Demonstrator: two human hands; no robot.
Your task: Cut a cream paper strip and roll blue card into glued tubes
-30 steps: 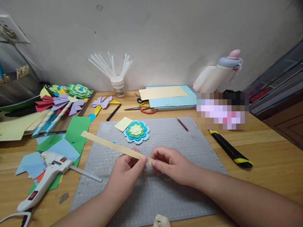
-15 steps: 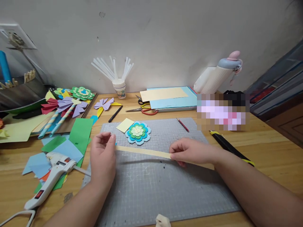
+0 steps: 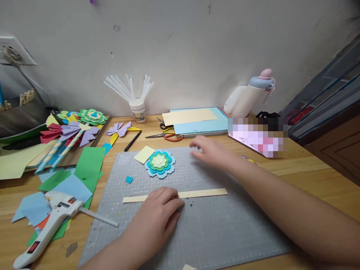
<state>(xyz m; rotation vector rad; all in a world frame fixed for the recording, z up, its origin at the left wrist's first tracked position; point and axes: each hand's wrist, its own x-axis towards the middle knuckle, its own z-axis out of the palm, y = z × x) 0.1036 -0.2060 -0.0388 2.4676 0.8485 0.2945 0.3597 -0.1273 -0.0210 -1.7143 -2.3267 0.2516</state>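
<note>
A narrow cream paper strip (image 3: 204, 193) lies across the grey cutting mat (image 3: 225, 232). My left hand (image 3: 161, 210) holds it down near its middle, fingers bent and close together, covering part of it. Over the far side of the mat is my right hand (image 3: 209, 152), fingers apart and curved, with nothing visible in them. A layered paper flower (image 3: 159, 163) in blue, green and cream lies between the hands and the wall, beside a pale yellow paper square (image 3: 144, 154). Left of the strip is a small blue paper piece (image 3: 129, 179).
At left, a white glue gun (image 3: 49, 228) rests on paper scraps (image 3: 87, 165). Behind are a black pen (image 3: 132, 141), scissors (image 3: 165, 135), a cup of white sticks (image 3: 137, 110) and stacked paper sheets (image 3: 197, 127). A bottle (image 3: 250, 97) and a partly blurred phone (image 3: 253, 142) are at right.
The strip, held up between both hands before, now lies on the mat. My left hand has moved right onto it; my right hand has let go and moved away toward the wall.
</note>
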